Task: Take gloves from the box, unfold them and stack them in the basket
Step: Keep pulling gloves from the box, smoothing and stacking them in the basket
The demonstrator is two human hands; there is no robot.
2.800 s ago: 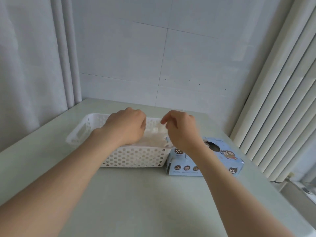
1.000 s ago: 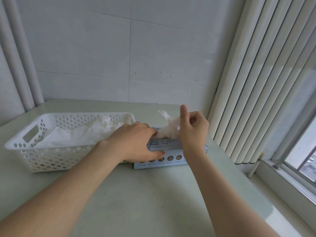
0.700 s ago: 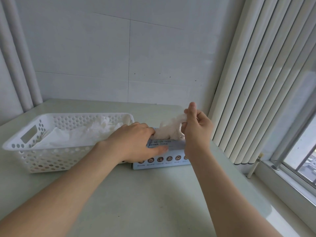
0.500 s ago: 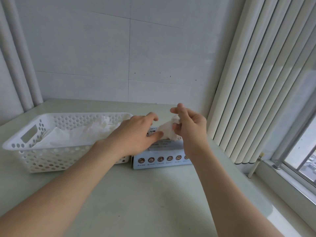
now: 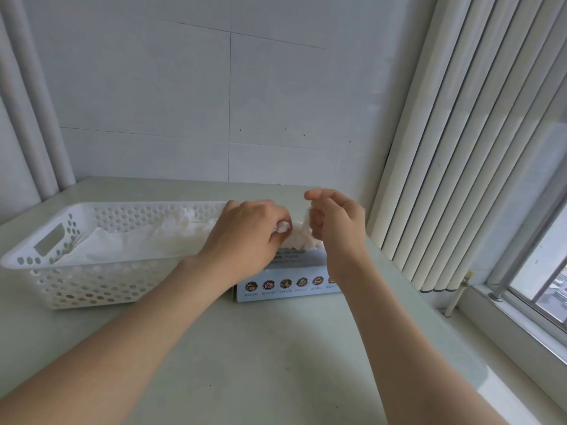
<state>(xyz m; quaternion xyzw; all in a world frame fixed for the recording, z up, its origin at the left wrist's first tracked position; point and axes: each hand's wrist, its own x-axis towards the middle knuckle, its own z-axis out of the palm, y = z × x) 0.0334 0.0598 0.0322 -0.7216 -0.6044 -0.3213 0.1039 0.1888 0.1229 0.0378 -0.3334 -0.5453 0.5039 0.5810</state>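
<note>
You're mid-unfold: left hand and right hand both pinch the crumpled white glove above the pale blue cardboard box. Spread it, then lay it at 9 o'clock in the white perforated plastic basket.

Two bare forearms are seen in the head view, both uncovered from the lower edge of the picture up to the wrists; no sleeve, cuff or glove is worn on either. The left hand and the right hand are bare, and no ring, watch, bracelet or strap is seen on the fingers or wrists that show. The nails that are visible are short and unpainted, though most fingertips are hidden from the camera. No marks, plasters or tattoos are noted on the backs of the hands or along the forearms. Nothing of the person above the forearms is seen.
</note>
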